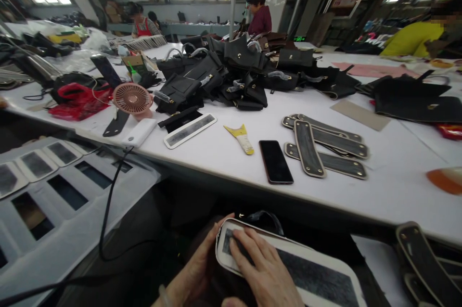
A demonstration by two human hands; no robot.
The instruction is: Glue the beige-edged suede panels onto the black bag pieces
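Note:
Low in the view, below the table edge, I hold a white-framed plate with a dark textured inset point(310, 275). My right hand point(265, 271) lies flat on its left end, fingers stretched out over the dark part. My left hand point(200, 268) curls round the plate's left edge from the side, thumb at the rim. A dark bag strap point(265, 218) shows just behind the plate. On the white table point(224, 153) lie several dark leather strips with rivets point(317, 146), a black phone point(276, 161) and a yellow squeezed tube point(241, 137).
A heap of black handbags point(216, 78) fills the table's middle. A pink fan point(133, 99), a white power bank point(140, 132) and a second white plate point(190, 130) lie left. White stencil frames point(54, 172) sit lower left. Other people work at far tables.

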